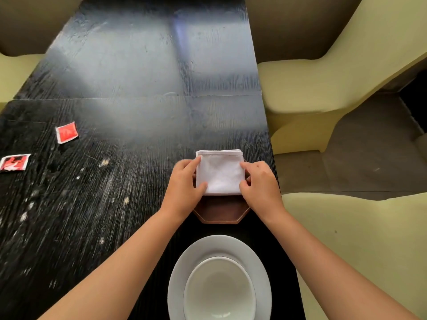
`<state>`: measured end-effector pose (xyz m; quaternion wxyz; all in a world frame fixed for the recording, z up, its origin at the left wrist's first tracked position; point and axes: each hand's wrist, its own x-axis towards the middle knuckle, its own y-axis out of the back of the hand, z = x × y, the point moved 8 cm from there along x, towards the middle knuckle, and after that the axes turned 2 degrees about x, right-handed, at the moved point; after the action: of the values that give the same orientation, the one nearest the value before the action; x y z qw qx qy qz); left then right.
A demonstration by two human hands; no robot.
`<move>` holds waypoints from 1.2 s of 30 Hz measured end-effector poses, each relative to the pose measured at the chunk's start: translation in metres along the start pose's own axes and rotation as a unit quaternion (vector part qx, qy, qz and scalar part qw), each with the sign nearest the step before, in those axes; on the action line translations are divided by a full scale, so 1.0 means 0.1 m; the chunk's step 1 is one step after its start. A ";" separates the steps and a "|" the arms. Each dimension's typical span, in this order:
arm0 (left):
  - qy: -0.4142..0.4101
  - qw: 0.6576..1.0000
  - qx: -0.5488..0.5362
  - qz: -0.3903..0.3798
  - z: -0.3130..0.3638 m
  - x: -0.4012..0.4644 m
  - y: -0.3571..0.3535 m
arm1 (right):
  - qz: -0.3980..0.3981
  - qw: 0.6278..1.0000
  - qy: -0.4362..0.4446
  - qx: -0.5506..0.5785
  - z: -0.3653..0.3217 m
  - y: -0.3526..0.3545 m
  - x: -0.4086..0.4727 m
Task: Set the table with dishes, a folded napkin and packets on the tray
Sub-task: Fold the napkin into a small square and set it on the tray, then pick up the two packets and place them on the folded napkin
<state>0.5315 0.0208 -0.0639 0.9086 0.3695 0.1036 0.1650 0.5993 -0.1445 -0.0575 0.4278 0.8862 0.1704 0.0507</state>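
A white folded napkin (220, 173) lies over the far part of a small brown octagonal tray (221, 212) on the black table. My left hand (183, 185) pinches the napkin's left edge between thumb and fingers. My right hand (260, 184) pinches its right edge the same way. Near me stands a white plate (182, 269) with a white bowl (219, 292) on it. Two red packets lie far to the left on the table: one (66, 132) farther away, the other (14, 162) at the left edge of view.
The black wooden table (115, 158) stretches away from me, scuffed with pale marks. Pale yellow seats (323, 77) stand along its right side and another (9, 72) at the far left. Grey floor (360, 162) shows between the right seats.
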 end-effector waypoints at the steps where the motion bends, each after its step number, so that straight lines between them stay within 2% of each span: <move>1: -0.033 0.999 0.037 0.015 0.04 -0.02 0.03 | 0.015 0.999 0.023 -0.034 -0.04 0.02 -0.02; 3: -0.126 0.984 0.129 0.009 0.17 -0.04 0.02 | 0.026 0.988 0.102 -0.117 -0.14 0.02 -0.03; 5: -0.187 0.956 0.221 -0.053 0.22 -0.03 -0.11 | -0.018 0.968 0.161 -0.191 -0.17 -0.08 -0.03; 7: -0.184 0.929 0.303 -0.108 0.14 0.01 -0.25 | -0.076 0.951 0.164 -0.249 -0.09 -0.21 0.00; 10: -0.155 0.911 0.350 -0.152 -0.02 0.05 -0.37 | -0.115 0.946 0.143 -0.268 0.04 -0.32 0.00; 20: -0.128 0.911 0.347 -0.181 -0.06 0.07 -0.42 | -0.125 0.951 0.120 -0.257 0.00 -0.34 -0.01; 23: -0.140 0.917 0.335 -0.165 0.06 0.02 -0.32 | -0.097 0.956 0.134 -0.241 -0.17 -0.23 -0.01; 27: -0.161 0.936 0.302 -0.081 0.36 -0.09 0.08 | -0.026 0.961 0.171 -0.214 -0.59 0.06 -0.03; 31: -0.105 0.954 0.279 0.023 0.60 -0.21 0.82 | -0.048 0.952 0.184 -0.240 -1.14 0.26 -0.08; 36: -0.042 0.945 0.322 0.049 0.66 -0.50 1.71 | -0.064 0.952 0.217 -0.207 -1.97 0.45 -0.24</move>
<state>0.4672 0.0752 0.1064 0.7355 0.6535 0.0948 0.1517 0.5417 -0.0331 0.1024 0.5565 0.7332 0.3014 0.2488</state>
